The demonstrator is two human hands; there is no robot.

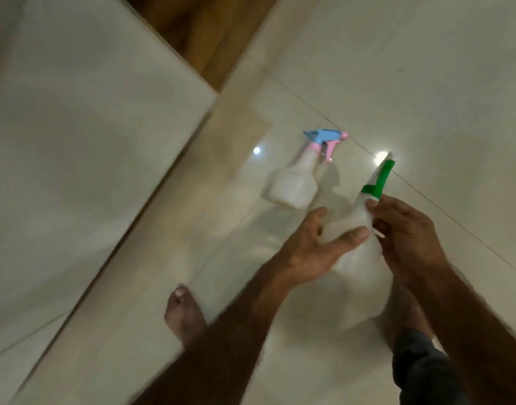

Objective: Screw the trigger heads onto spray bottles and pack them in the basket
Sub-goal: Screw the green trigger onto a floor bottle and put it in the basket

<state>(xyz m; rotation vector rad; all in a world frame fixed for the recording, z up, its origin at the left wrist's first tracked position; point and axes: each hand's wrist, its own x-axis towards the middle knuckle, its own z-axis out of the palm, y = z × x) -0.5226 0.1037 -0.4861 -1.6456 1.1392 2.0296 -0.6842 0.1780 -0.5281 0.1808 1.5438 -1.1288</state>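
Both forearms reach up from the bottom edge, left hand (306, 252) cupping and right hand (403, 238) pinching the neck of the green-headed bottle (359, 249) at centre-right, head seemingly on, the pink-and-blue-headed bottle (294, 182) standing assembled just above, basket unseen, packing remaining.

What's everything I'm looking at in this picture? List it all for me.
Spray bottle with green trigger head: one, translucent white, held in both hands above the floor.
Spray bottle with blue and pink trigger head: one, translucent white, on the floor beyond the hands.
Floor: glossy cream tiles, with two bright light reflections.
Pale raised surface: one, cream, at left.
Wooden panel: brown, top centre.
Basket: none in view.
Left hand: gripping the bottle's body.
Right hand: holding the bottle near its neck.
Bare foot: one clearly seen, bottom centre.
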